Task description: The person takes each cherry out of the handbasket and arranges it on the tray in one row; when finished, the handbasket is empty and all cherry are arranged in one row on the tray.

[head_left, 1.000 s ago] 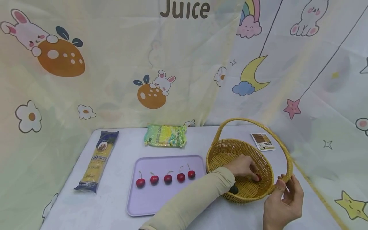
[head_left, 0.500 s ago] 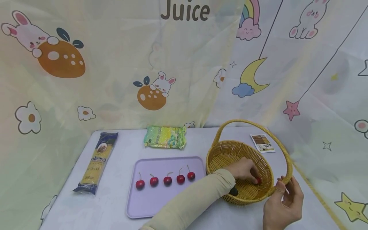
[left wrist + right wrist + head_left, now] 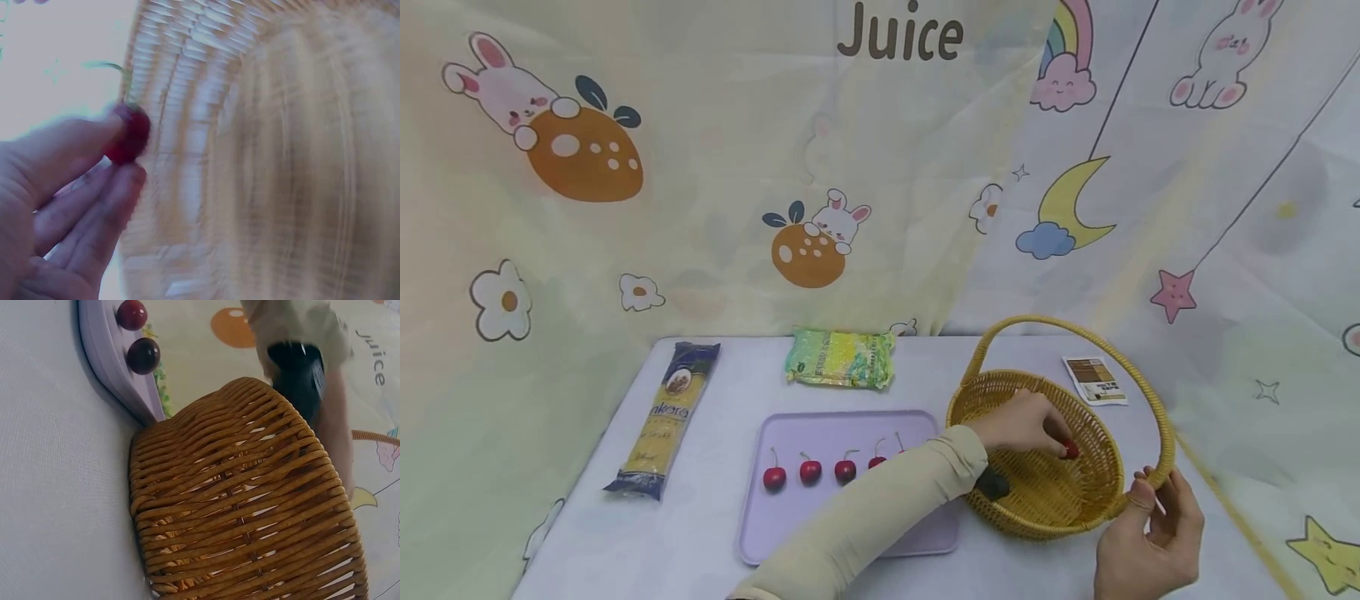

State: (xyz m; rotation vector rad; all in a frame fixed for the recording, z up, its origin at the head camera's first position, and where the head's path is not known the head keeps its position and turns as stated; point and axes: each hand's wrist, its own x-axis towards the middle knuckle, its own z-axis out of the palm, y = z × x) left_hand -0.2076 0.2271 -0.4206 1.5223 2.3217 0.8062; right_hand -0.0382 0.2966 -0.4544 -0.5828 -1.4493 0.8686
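Note:
Inside the wicker basket [image 3: 1037, 500], my left hand [image 3: 1022, 421] pinches a red cherry [image 3: 130, 134] between thumb and fingertips, its green stem sticking up. The left wrist view is blurred, with the basket's woven wall beside the cherry. My right hand [image 3: 1150, 537] holds the foot of the basket's arched handle [image 3: 1157, 417] on the near right side. Left of the basket lies a lilac tray [image 3: 760, 533] with a row of cherries [image 3: 810, 472]; my left sleeve [image 3: 872, 508] crosses over it and hides part of the row.
A pasta packet [image 3: 666, 421] lies on the left of the white table. Behind the tray is a green and yellow packet [image 3: 840, 358]. A small white and brown sachet [image 3: 1094, 381] sits behind the basket. Printed cloth [image 3: 715, 167] hangs at the back.
My left hand has risen slightly inside the basket with the cherry, away from its floor. My right hand keeps its hold on the handle. The head view has shifted a little.

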